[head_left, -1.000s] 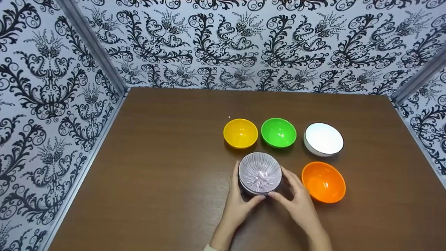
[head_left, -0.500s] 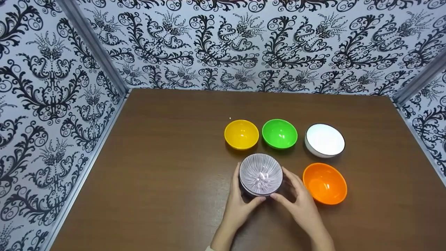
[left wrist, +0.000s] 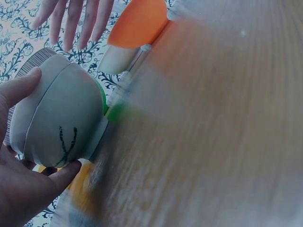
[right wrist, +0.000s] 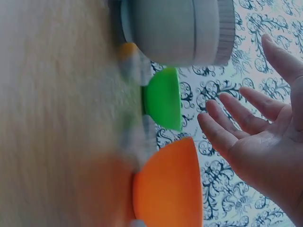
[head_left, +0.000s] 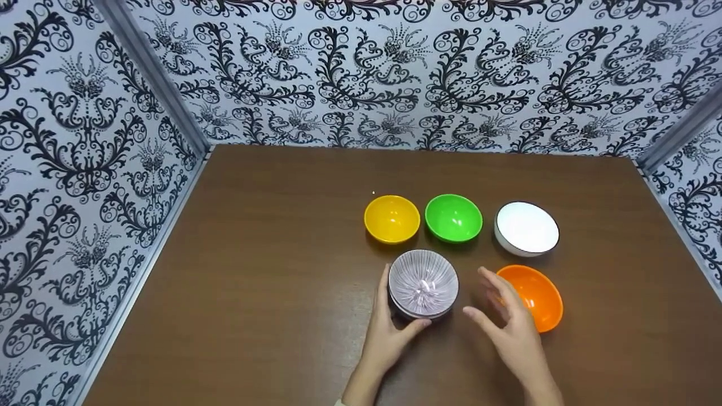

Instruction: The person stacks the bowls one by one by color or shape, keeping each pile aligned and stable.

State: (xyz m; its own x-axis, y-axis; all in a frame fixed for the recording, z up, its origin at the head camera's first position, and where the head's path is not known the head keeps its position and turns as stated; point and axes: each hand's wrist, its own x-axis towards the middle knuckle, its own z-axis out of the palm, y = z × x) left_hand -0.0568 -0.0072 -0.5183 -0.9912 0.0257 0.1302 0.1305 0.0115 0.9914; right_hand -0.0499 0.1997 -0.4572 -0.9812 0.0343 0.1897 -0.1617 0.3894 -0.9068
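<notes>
Two nested bowls point(head_left: 423, 282), the upper one striped grey-purple inside, stand at the middle of the table. My left hand point(head_left: 386, 337) holds them from the left, thumb at the near rim and fingers along the side. In the left wrist view, the pale outside of the stacked bowls point(left wrist: 66, 109) shows a seam between the two and a dark mark. Apart from the stack, my right hand point(head_left: 513, 332) is spread with nothing in it and partly covers the orange bowl point(head_left: 541, 299). The right wrist view shows the fingers of my right hand point(right wrist: 260, 146) loosely extended.
Behind the stack stand a yellow bowl point(head_left: 392, 220) and a green bowl point(head_left: 453, 218), side by side. A white bowl point(head_left: 526, 228) with a dark rim is at their right. Patterned walls point(head_left: 372, 73) border the brown table point(head_left: 254, 270) at the back and sides.
My right hand has let go of the stacked bowls and moved right, over the orange bowl's edge. The left hand and the bowls have stayed in place.
</notes>
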